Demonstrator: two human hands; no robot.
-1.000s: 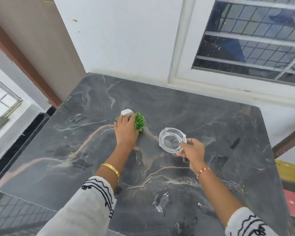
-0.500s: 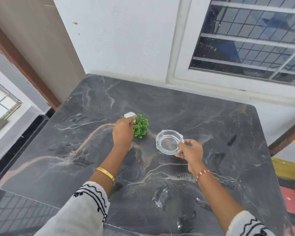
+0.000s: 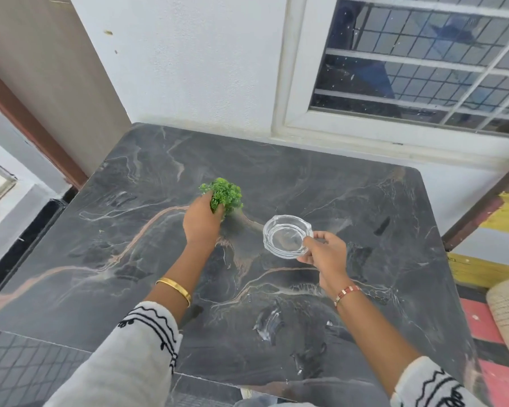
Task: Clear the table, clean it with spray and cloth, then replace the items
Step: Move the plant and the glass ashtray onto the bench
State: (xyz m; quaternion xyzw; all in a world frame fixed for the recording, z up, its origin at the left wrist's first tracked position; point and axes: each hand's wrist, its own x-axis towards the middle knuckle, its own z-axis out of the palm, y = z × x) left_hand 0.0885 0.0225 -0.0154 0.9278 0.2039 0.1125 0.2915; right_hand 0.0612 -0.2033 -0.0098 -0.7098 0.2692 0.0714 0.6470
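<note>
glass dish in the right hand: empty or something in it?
Empty. The glass dish is clear, and the dark marble table shows through its bottom. The right hand pinches its near rim.

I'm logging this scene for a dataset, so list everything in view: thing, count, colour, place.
Small bushy artificial plant: 1, green, mid-table, in the left hand.
Round clear glass ashtray: 1, transparent, right of the plant, in the right hand.
Dark marble-patterned table: 1, grey-black with pale veins, against the wall.
Barred window: 1, white frame, behind the table on the right.
Bangle: 1, gold, left wrist.
Beaded bracelet: 1, red-white, right wrist.
Left hand: grips the plant.
Right hand: pinches the ashtray rim.
</note>
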